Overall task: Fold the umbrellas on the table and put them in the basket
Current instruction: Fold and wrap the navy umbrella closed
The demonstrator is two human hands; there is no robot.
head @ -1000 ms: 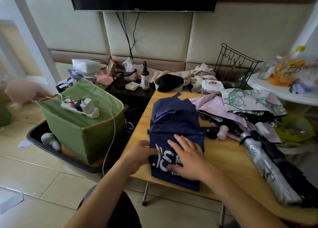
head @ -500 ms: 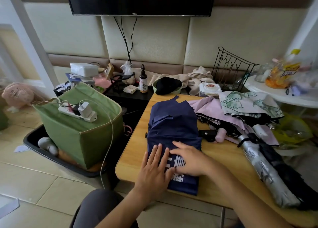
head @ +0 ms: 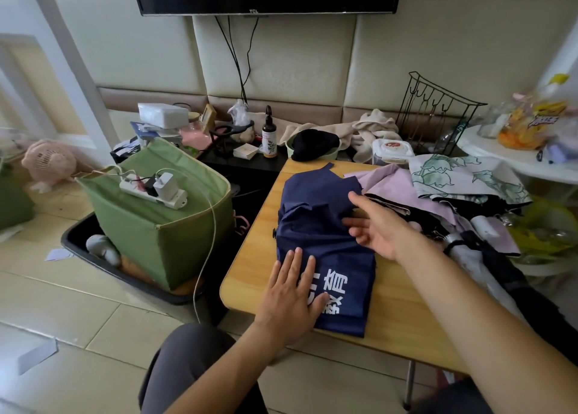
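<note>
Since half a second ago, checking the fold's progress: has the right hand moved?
Yes. The right hand left the white lettering and moved up the navy umbrella, away from the table's near edge.

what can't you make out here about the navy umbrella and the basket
- Navy umbrella, head view: its handle and frame are hidden under its own cloth; the left hand covers part of the white print.
- Green basket: its inside is hidden by its wall and a power strip.
- Right hand: contact with the cloth unclear.

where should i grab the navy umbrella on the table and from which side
Probably the near half of the navy umbrella, coming from the left table edge. It lies flat and lengthwise toward you; the left hand already presses flat there, and the pink umbrella crowds its right side.
</note>
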